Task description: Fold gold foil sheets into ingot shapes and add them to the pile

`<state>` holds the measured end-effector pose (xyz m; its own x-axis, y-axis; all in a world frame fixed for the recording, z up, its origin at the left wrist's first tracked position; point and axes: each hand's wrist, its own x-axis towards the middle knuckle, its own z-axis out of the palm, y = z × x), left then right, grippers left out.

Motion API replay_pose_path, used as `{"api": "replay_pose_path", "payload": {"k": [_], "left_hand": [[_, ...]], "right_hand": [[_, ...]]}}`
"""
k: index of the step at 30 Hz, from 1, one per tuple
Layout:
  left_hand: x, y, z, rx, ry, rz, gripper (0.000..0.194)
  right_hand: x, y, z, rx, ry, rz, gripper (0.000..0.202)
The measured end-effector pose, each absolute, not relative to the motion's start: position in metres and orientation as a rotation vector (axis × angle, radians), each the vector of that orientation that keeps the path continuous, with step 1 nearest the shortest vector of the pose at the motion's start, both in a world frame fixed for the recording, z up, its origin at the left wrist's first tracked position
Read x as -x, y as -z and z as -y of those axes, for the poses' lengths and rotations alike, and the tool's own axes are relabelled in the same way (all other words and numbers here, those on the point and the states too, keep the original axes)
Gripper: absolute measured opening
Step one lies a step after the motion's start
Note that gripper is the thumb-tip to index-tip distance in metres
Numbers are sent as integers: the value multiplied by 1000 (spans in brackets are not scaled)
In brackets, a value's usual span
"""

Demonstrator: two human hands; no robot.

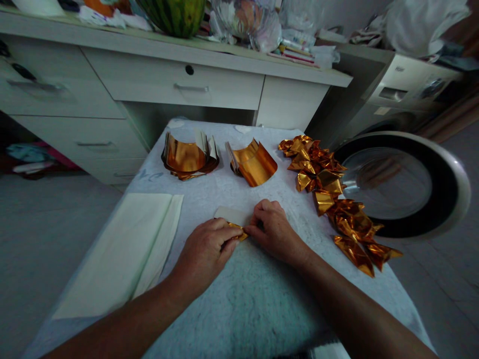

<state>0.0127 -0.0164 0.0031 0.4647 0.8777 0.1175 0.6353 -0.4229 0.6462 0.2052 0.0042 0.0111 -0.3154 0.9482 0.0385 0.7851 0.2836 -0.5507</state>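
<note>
Between my two hands, on the cloth-covered table, lies a small sheet of gold foil paper [236,230], partly folded, its pale back facing up at the far side. My left hand [209,249] pinches the near left part of the sheet, fingers pressed together. My right hand [272,229] is closed with thumb and fingertips on the sheet's right end. Beyond them stand a curled stack of gold foil sheets [185,157] and a smaller curled stack [258,164]. Folded gold foil pieces [318,172] are heaped along the table's right side.
Large pale paper sheets [116,249] lie on the table's left. Behind stands a white desk with drawers [190,89], carrying a watermelon [174,15] and plastic bags [249,22]. A washing machine's open round door [445,184] comes close to the table's right edge.
</note>
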Motion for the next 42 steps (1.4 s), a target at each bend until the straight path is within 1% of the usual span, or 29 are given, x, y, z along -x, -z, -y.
{"api": "replay_pose_path", "payload": {"k": [6, 24, 31, 38, 42], "left_hand": [[-13, -5, 17, -2202, -636, -1256, 22], [-14, -2, 16, -2302, -566, -1284, 22], [-15, -2, 16, -2283, -531, -1299, 21], [-16, -1, 14, -2276, -533, -1311, 22], [-16, -3, 14, -2268, -516, -1305, 21]], "right_hand": [[-205, -11, -3, 1565, -627, 2193, 17], [-202, -8, -2, 1587, -592, 2177, 18], [-203, -9, 5, 1585, -521, 2193, 10], [-199, -9, 10, 1659, -402, 2212, 24], [-200, -9, 10, 1683, -411, 2187, 33]]}}
